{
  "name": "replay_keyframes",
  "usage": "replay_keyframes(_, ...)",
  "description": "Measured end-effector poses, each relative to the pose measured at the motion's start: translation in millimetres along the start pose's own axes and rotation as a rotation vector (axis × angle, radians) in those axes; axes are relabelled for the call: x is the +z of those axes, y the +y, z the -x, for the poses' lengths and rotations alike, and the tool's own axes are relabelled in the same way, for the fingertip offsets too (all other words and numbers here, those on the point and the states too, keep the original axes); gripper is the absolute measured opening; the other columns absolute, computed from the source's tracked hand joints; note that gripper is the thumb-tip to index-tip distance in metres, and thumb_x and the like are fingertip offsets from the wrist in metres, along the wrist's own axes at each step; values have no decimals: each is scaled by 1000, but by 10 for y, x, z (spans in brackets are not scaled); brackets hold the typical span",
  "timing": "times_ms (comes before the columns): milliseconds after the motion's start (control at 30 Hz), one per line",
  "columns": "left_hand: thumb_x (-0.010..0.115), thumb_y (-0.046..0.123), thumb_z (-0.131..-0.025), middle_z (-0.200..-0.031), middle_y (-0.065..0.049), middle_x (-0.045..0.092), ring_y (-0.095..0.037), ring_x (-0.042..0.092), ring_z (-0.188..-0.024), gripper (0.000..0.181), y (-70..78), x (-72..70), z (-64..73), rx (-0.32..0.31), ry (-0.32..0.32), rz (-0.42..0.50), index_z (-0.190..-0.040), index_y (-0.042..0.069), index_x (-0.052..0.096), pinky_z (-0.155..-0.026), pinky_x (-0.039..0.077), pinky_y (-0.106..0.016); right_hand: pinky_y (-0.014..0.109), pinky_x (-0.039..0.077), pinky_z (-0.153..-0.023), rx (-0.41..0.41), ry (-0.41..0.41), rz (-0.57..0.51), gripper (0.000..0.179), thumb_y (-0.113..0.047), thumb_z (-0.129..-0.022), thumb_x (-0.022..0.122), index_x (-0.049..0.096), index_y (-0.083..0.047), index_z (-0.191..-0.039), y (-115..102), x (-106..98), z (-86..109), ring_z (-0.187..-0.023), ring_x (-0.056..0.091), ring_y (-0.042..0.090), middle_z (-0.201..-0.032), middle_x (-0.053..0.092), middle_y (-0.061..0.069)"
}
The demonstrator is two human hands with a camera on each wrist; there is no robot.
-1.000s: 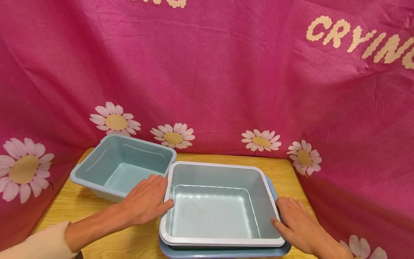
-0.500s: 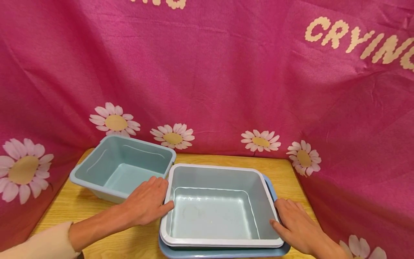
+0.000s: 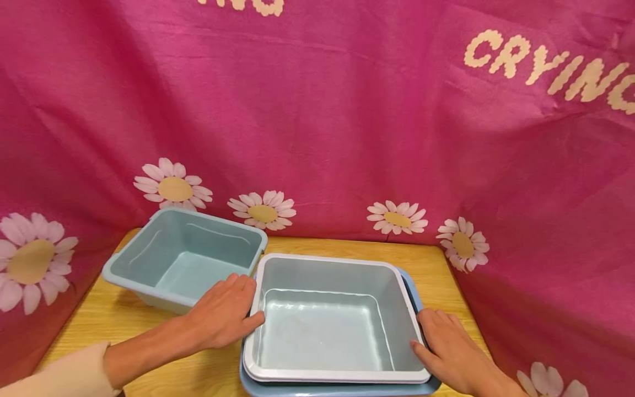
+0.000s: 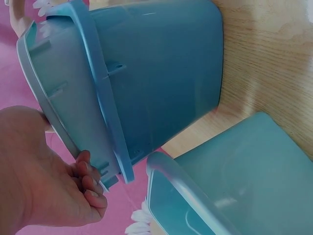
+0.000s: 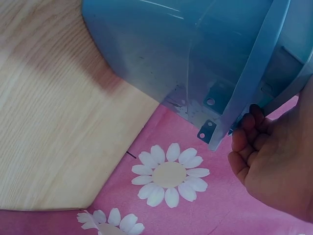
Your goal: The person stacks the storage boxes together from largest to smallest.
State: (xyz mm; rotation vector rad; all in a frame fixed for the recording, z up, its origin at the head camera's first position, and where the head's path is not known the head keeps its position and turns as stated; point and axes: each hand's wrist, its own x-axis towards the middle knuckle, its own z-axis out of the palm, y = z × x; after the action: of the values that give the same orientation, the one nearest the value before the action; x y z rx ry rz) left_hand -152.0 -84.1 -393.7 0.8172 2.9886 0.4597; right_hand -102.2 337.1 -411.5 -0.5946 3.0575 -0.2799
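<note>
A pale grey tub [image 3: 342,376] sits nested in a blue tub [image 3: 342,390], whose rim shows below and to the right of it. My left hand [image 3: 223,314] holds the grey tub's left rim, thumb over the inner edge and fingers curled under the lip. On the opposite side my right hand [image 3: 451,350] grips the right rim the same way. Seen from the left wrist, the grey tub's upper wall [image 4: 71,98] stands out above the blue rim. The right wrist view shows the blue tub's side [image 5: 161,54], with curled fingers under the grey lip.
A second blue-green tub [image 3: 149,288], with nothing in it, stands at the back left, close beside the nested pair. All of them are on a wooden table [image 3: 416,259]. Pink cloth [image 3: 317,138] with daisies hangs behind and at both sides.
The grey tub has sunk slightly deeper into the blue tub, both hands moving down with it. The view has shifted a little; the tub at left stays put.
</note>
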Motion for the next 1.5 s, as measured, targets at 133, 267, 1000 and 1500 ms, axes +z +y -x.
replay_keyframes(133, 62, 30, -88, -82, 0, 46, -19, 41, -79, 28, 1, 11, 14, 1, 12, 1, -94, 4, 54, -70, 38, -35, 44, 38, -85, 4, 7, 1, 23, -33, -92, 65, 50, -18, -102, -9, 22, 5, -84, 39, 8, -82, 37, -15)
replay_keyframes(267, 62, 30, -88, -83, -1, 47, -19, 42, -79, 29, 0, 23, 9, 4, 15, 0, -95, 4, 54, -70, 39, -35, 43, 38, -84, 21, -3, 7, 24, -34, -92, 65, 50, -18, -103, -12, 26, 3, -85, 40, 9, -81, 36, -14)
replay_keyframes(1000, 60, 32, -88, -83, 0, 46, -18, 40, -79, 27, 1, 44, 16, -3, -4, -6, -93, 6, 52, -71, 38, -36, 40, 36, -80, 56, -50, 24, 29, -39, -91, 65, 52, -17, -106, -6, 48, -1, -85, 39, 9, -83, 38, -12)
replay_keyframes(1500, 62, 33, -88, -85, -1, 47, -19, 42, -80, 32, -15, 91, 38, -3, 2, -12, -98, 4, 53, -72, 39, -36, 41, 37, -82, 20, -9, 102, 29, -37, -89, 68, 51, -18, -102, -5, 84, -3, -86, 40, 11, -85, 38, -11)
